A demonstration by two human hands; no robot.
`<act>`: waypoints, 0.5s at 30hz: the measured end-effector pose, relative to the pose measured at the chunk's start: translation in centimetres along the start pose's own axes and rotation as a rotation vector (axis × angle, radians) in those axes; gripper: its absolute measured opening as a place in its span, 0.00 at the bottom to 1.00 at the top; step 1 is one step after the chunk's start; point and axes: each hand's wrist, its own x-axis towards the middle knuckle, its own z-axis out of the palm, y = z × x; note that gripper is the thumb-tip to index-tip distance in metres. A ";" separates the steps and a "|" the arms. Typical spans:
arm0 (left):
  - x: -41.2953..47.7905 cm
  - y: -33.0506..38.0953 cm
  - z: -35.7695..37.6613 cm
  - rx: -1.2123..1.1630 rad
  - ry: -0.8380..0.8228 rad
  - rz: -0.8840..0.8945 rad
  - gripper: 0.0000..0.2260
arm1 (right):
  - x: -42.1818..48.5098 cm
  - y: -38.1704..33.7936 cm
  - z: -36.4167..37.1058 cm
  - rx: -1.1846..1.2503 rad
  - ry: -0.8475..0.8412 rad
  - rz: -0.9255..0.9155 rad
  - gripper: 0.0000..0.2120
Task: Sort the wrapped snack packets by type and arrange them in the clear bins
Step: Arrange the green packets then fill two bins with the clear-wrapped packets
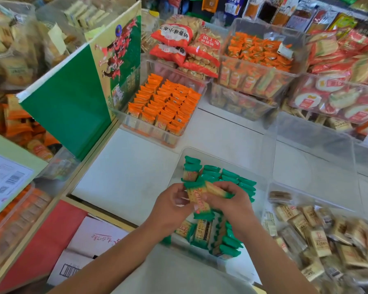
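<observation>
Both hands hold green-ended cracker packets [199,201] over a clear bin [180,160] in front of me. My left hand [170,205] pinches one packet from the left. My right hand [232,203] grips a second one from the right. Inside the bin, a row of green packets [227,177] stands at the far side and more green packets [217,236] lie loose at the near side. A second clear bin [151,132] farther back is filled with orange packets [166,102] in neat rows.
A green carton [72,98] stands open at the left. An empty clear bin [306,145] sits to the right, and a bin of brown-wrapped packets [319,234] lies at the near right. Stacked bins and bags of snacks [257,60] fill the back.
</observation>
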 end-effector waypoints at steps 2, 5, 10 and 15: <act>-0.1 0.5 -0.3 -0.031 0.020 0.020 0.15 | -0.2 0.4 -0.1 0.079 -0.016 0.004 0.13; -0.2 0.6 -0.8 -0.033 -0.020 0.032 0.13 | -0.6 0.8 -0.2 0.201 -0.062 0.053 0.07; 0.0 1.0 -1.7 -0.067 0.009 -0.007 0.11 | -0.7 0.5 -0.5 0.301 -0.148 0.173 0.08; 0.0 1.1 -2.2 -0.017 -0.101 0.032 0.12 | -0.8 0.1 -1.1 0.304 -0.254 0.166 0.11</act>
